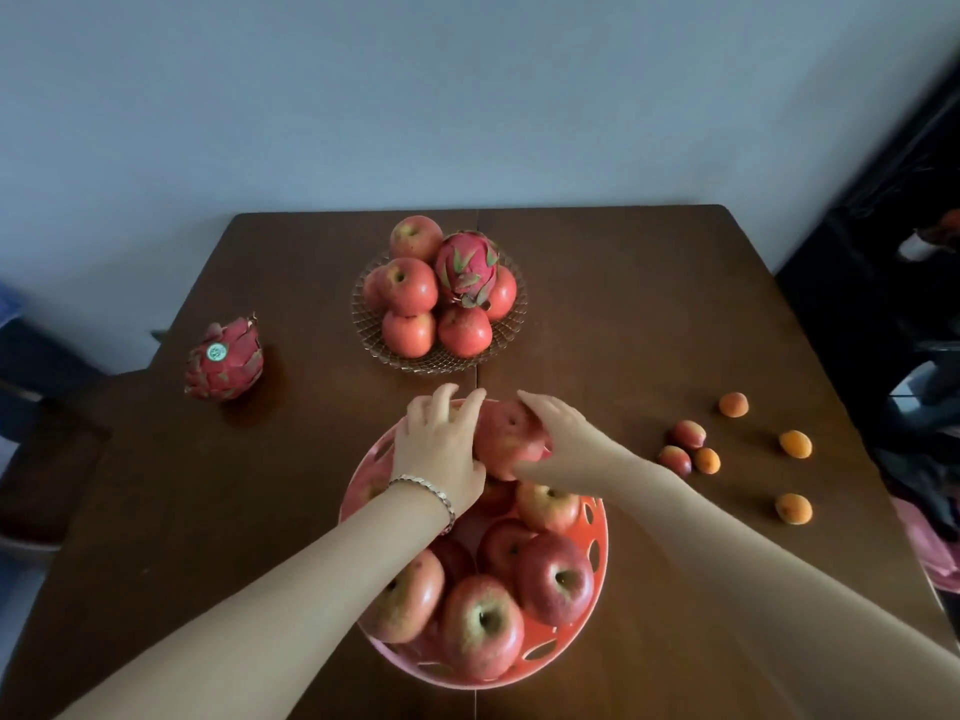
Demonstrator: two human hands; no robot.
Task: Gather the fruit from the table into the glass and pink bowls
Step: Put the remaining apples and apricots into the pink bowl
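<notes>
Your left hand (439, 449) and right hand (558, 439) cup a round red apple (506, 439), fingers spread, over the pink perforated plastic bowl (597, 517). It looks firm, heavy and smooth; grip its sides.

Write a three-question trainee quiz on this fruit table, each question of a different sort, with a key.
1. True or false: a dragon fruit lies loose on the table, left of the glass bowl.
2. How many small apricots lie loose on the table's right side?
3. Multiple choice: the left hand and right hand are both on
A. an apple at the far side of the pink bowl
B. the glass bowl
C. an apricot

Key
1. True
2. Six
3. A
</notes>
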